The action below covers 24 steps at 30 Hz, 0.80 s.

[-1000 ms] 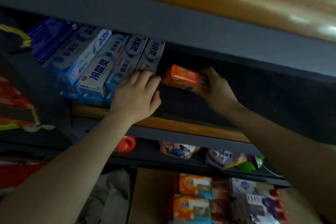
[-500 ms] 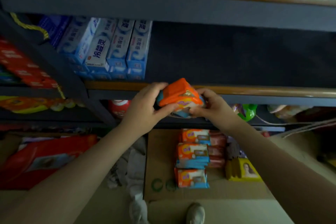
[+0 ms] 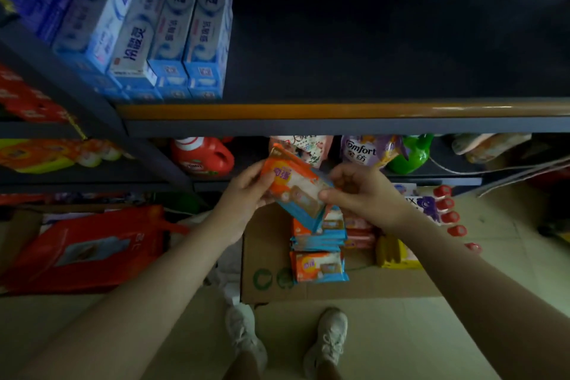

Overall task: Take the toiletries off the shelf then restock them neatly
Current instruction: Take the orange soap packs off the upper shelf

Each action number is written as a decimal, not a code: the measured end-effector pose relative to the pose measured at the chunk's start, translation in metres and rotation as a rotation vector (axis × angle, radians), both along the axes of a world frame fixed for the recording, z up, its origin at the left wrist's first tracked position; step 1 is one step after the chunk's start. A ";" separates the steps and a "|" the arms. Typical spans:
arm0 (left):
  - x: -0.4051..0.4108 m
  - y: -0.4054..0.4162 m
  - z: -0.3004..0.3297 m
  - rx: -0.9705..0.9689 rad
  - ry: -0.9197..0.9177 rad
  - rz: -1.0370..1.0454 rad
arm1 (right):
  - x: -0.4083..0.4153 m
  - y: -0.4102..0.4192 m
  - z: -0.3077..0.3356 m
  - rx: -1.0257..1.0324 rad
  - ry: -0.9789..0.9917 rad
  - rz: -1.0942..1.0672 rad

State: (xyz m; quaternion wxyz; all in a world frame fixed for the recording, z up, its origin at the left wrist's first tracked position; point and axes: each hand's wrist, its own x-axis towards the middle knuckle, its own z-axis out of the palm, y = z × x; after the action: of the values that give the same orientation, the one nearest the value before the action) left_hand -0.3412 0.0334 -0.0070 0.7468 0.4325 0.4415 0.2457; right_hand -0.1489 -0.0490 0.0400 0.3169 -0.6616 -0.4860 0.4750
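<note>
**Soap pack held in both hands above the pile on the cardboard**

A person stands facing a dark metal shelf unit, seen from above their own arms. Both hands hold one orange and blue soap pack [image 3: 294, 187] in the air, below the shelf's orange front edge [image 3: 339, 110] and above a flattened cardboard sheet [image 3: 265, 259] on the floor. The left hand [image 3: 243, 194] grips the pack's left end, thumb on top and fingers curled beneath. The right hand [image 3: 359, 191] pinches its right end between thumb and curled fingers. The pack is tilted, its right end lower.

On the cardboard lies a short column of matching soap packs [image 3: 319, 251], near its middle. Blue toothpaste boxes [image 3: 172, 34] stand in the shelf's left corner; the rest of that shelf board [image 3: 385, 49] looks dark and bare.

To do this step well, I would judge the pack should be levelled and laid flat in line with the column, label up, edges squared, and let go only once it rests, so the pile does not slide.
</note>
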 end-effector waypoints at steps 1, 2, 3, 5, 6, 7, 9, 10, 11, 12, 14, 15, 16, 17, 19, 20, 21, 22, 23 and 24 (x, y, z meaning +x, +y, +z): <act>0.001 -0.003 -0.005 -0.066 0.003 0.014 | 0.000 -0.002 0.000 0.028 -0.083 0.012; 0.002 -0.007 -0.009 -0.132 0.013 0.022 | 0.000 -0.003 0.002 0.045 -0.123 0.014; 0.004 -0.010 -0.013 -0.187 0.041 0.019 | -0.001 -0.005 0.004 0.052 -0.121 0.012; 0.011 -0.020 -0.015 -0.278 0.179 -0.031 | -0.004 -0.005 0.011 0.035 -0.065 -0.008; 0.015 -0.025 -0.014 -0.339 0.281 -0.075 | -0.004 -0.005 0.013 0.004 -0.035 -0.029; 0.017 -0.030 -0.012 -0.390 0.361 -0.125 | -0.004 -0.004 0.013 -0.036 -0.005 -0.053; 0.014 -0.040 -0.011 -0.439 0.397 -0.193 | 0.000 -0.003 0.009 -0.129 0.036 -0.100; 0.013 -0.042 -0.012 -0.448 0.370 -0.199 | 0.002 -0.003 0.005 -0.178 0.042 -0.122; 0.009 -0.045 -0.011 -0.454 0.314 -0.210 | 0.005 -0.003 0.000 -0.223 0.044 -0.143; 0.004 -0.048 -0.008 -0.469 0.246 -0.236 | 0.007 -0.004 -0.005 -0.268 0.053 -0.172; -0.001 -0.049 -0.002 -0.471 0.140 -0.319 | 0.011 -0.007 -0.017 -0.364 0.143 -0.261; -0.002 -0.049 -0.001 -0.450 0.115 -0.344 | 0.011 -0.009 -0.023 -0.416 0.199 -0.300; -0.002 -0.049 -0.001 -0.420 0.107 -0.343 | 0.011 -0.012 -0.029 -0.465 0.248 -0.323; -0.001 -0.048 -0.001 -0.388 0.113 -0.330 | 0.010 -0.015 -0.035 -0.503 0.288 -0.330; 0.002 -0.047 -0.004 -0.373 0.148 -0.284 | 0.010 -0.019 -0.044 -0.553 0.326 -0.330; 0.004 -0.046 -0.005 -0.389 0.168 -0.258 | 0.011 -0.021 -0.048 -0.579 0.323 -0.325; 0.006 -0.046 -0.006 -0.405 0.184 -0.236 | 0.012 -0.022 -0.050 -0.605 0.315 -0.318; 0.007 -0.046 -0.007 -0.404 0.200 -0.232 | 0.013 -0.024 -0.052 -0.628 0.315 -0.310; 0.008 -0.047 -0.008 -0.371 0.220 -0.253 | 0.015 -0.025 -0.054 -0.644 0.328 -0.302; 0.009 -0.048 -0.010 -0.313 0.243 -0.292 | 0.018 -0.028 -0.055 -0.656 0.354 -0.292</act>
State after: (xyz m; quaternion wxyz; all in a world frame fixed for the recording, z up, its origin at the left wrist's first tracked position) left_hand -0.3327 -0.0146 -0.0166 0.7736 0.3972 0.4937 0.0101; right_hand -0.1309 -0.0767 -0.0150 0.2316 -0.6976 -0.1473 0.6618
